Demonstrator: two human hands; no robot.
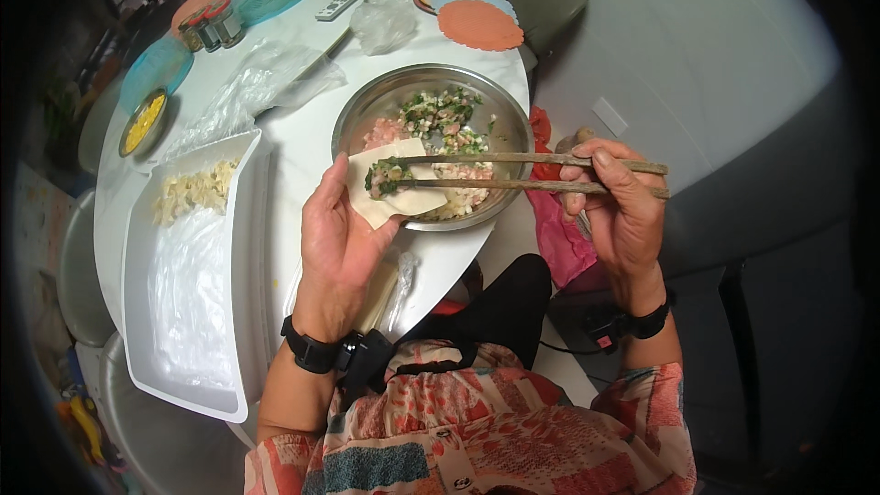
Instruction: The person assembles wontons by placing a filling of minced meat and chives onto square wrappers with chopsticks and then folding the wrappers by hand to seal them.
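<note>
On my left hand (347, 240) lies a square dough wrapper (412, 203), held along its edge by the thumb. My right hand (619, 203) grips a pair of wooden chopsticks (536, 184), spread slightly apart. Their tips touch a lump of green, leafy meat filling (387, 177) on the wrapper. Just beyond the hands stands a stainless steel bowl (505, 100) with minced meat (383, 132) and chopped greens (436, 110) in it. Under my left forearm, partly hidden, is a stack of pale wrappers (377, 299) beside clear plastic.
A white plastic tray (251, 289) lined with clear film stands at the left, folded dumplings (196, 189) at its far end. Beyond it are a bowl of yellow food (143, 125), plastic bags (275, 75), jars (223, 22), a remote control (337, 6) and orange and blue mats (481, 24).
</note>
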